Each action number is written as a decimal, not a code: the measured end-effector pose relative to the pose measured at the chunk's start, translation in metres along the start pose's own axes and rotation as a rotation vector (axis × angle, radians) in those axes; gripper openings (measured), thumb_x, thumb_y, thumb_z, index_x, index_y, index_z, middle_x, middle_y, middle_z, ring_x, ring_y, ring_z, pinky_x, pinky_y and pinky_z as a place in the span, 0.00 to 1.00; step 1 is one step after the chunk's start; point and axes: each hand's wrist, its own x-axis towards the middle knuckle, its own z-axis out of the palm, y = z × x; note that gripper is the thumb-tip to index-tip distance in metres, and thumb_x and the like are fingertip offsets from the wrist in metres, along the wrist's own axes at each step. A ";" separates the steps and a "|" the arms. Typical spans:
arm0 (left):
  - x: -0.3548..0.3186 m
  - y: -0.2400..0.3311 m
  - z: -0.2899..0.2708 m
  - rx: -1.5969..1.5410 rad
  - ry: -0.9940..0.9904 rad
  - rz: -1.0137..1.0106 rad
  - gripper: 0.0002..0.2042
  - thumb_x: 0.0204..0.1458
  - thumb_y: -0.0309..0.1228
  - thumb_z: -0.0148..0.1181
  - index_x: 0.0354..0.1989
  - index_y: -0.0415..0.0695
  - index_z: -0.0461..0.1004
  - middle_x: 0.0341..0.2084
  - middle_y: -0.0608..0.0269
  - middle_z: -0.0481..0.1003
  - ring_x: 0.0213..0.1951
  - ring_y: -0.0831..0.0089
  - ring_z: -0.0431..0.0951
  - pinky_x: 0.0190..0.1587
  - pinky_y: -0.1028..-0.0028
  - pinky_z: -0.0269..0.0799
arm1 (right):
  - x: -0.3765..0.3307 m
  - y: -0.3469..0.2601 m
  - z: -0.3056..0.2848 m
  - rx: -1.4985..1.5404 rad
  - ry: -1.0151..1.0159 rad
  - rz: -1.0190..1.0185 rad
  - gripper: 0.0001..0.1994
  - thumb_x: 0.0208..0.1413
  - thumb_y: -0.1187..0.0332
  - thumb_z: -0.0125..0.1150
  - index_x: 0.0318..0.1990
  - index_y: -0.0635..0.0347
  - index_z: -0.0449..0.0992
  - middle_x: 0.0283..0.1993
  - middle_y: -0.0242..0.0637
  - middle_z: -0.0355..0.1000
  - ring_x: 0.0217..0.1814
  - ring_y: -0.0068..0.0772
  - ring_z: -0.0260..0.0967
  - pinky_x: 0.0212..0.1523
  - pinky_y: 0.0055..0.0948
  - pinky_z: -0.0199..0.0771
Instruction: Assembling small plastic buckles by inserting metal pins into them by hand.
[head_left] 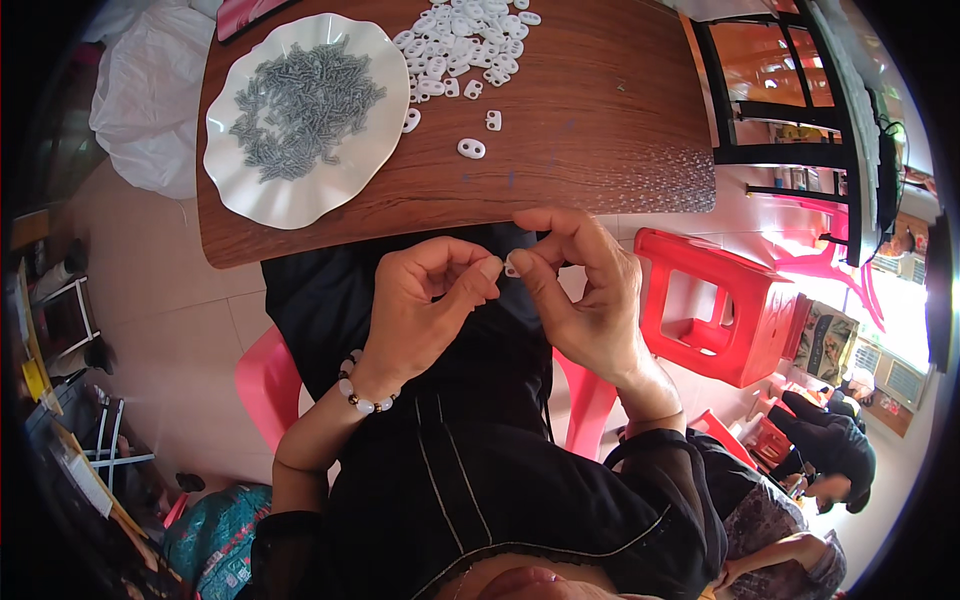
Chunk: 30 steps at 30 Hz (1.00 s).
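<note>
Over my lap, just off the table's near edge, both hands meet with fingertips almost touching. My right hand pinches a small white two-hole cord lock piece between thumb and forefinger. Thumb and forefinger of my left hand are pressed together beside it; whatever they hold is too small to name. A scalloped white plate on the table carries a heap of small grey coil springs. More white cord lock pieces lie piled to its right, and a single oval one lies nearer to me.
The brown wooden table spans the top. A white plastic bag hangs at its left. On the right stand a red stool and a black metal frame. Another person sits close by at lower right; someone else is farther off.
</note>
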 end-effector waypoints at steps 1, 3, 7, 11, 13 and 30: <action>0.000 0.000 0.000 -0.030 0.000 -0.015 0.09 0.57 0.31 0.59 0.35 0.36 0.76 0.24 0.67 0.76 0.27 0.85 0.73 0.30 0.84 0.68 | 0.000 0.000 0.000 0.017 0.006 0.010 0.14 0.48 0.82 0.62 0.44 0.65 0.73 0.27 0.36 0.73 0.31 0.30 0.71 0.35 0.26 0.71; 0.000 0.000 0.001 -0.040 0.009 -0.008 0.09 0.57 0.30 0.59 0.35 0.36 0.76 0.24 0.67 0.76 0.27 0.85 0.73 0.30 0.84 0.68 | 0.002 0.001 -0.001 0.033 0.014 0.020 0.13 0.48 0.81 0.62 0.44 0.65 0.74 0.27 0.36 0.74 0.31 0.30 0.72 0.36 0.25 0.71; 0.000 0.000 0.002 -0.031 0.036 0.026 0.08 0.57 0.29 0.60 0.35 0.35 0.76 0.25 0.66 0.76 0.27 0.85 0.73 0.31 0.84 0.68 | 0.003 0.002 -0.002 -0.005 0.001 0.073 0.08 0.49 0.79 0.64 0.38 0.65 0.76 0.28 0.39 0.75 0.32 0.30 0.74 0.36 0.24 0.72; 0.000 0.000 0.002 0.006 0.039 0.028 0.07 0.56 0.27 0.60 0.35 0.35 0.76 0.26 0.66 0.76 0.28 0.84 0.74 0.33 0.84 0.69 | 0.003 0.004 -0.004 0.061 -0.036 0.142 0.05 0.50 0.77 0.64 0.35 0.66 0.76 0.29 0.39 0.75 0.31 0.28 0.74 0.35 0.25 0.72; 0.001 -0.001 0.002 0.068 0.039 0.074 0.06 0.55 0.25 0.61 0.35 0.34 0.76 0.27 0.66 0.76 0.29 0.84 0.74 0.34 0.83 0.70 | 0.004 0.007 -0.005 0.060 -0.056 0.146 0.06 0.52 0.75 0.64 0.37 0.65 0.77 0.29 0.35 0.76 0.32 0.22 0.73 0.36 0.22 0.71; 0.004 -0.008 -0.001 0.061 0.084 0.127 0.06 0.53 0.27 0.63 0.32 0.36 0.77 0.22 0.66 0.78 0.25 0.85 0.75 0.31 0.84 0.70 | 0.004 0.010 -0.006 0.225 -0.110 0.281 0.08 0.53 0.76 0.64 0.41 0.67 0.77 0.33 0.32 0.76 0.36 0.17 0.72 0.41 0.20 0.72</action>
